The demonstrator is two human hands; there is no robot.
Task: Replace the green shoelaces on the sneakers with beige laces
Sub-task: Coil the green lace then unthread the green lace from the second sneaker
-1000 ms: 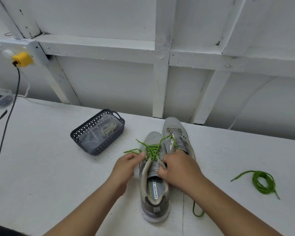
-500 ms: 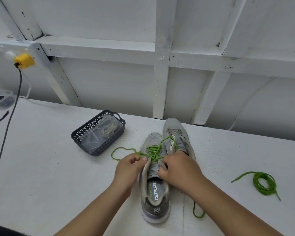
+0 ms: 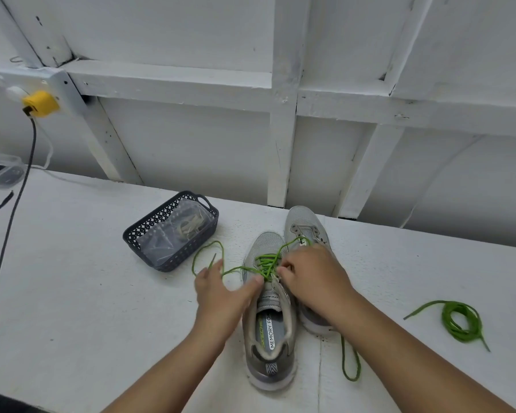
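I see a yellow plug [image 3: 41,103] on the far left wall, then a dark basket [image 3: 171,229] with beige laces [image 3: 190,225] bagged inside. My left hand [image 3: 221,296] lies loose, fingers spread, the green lace [image 3: 262,263] crossing it. My right hand [image 3: 315,278] pinches that lace at the near sneaker [image 3: 270,329]. A second sneaker [image 3: 303,225] sits beside. A coiled lace [image 3: 459,321] lies far right.

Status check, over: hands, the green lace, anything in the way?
Left hand open beside near sneaker. Right hand pinching green lace at eyelets. Lace still partly threaded. Nothing blocking.
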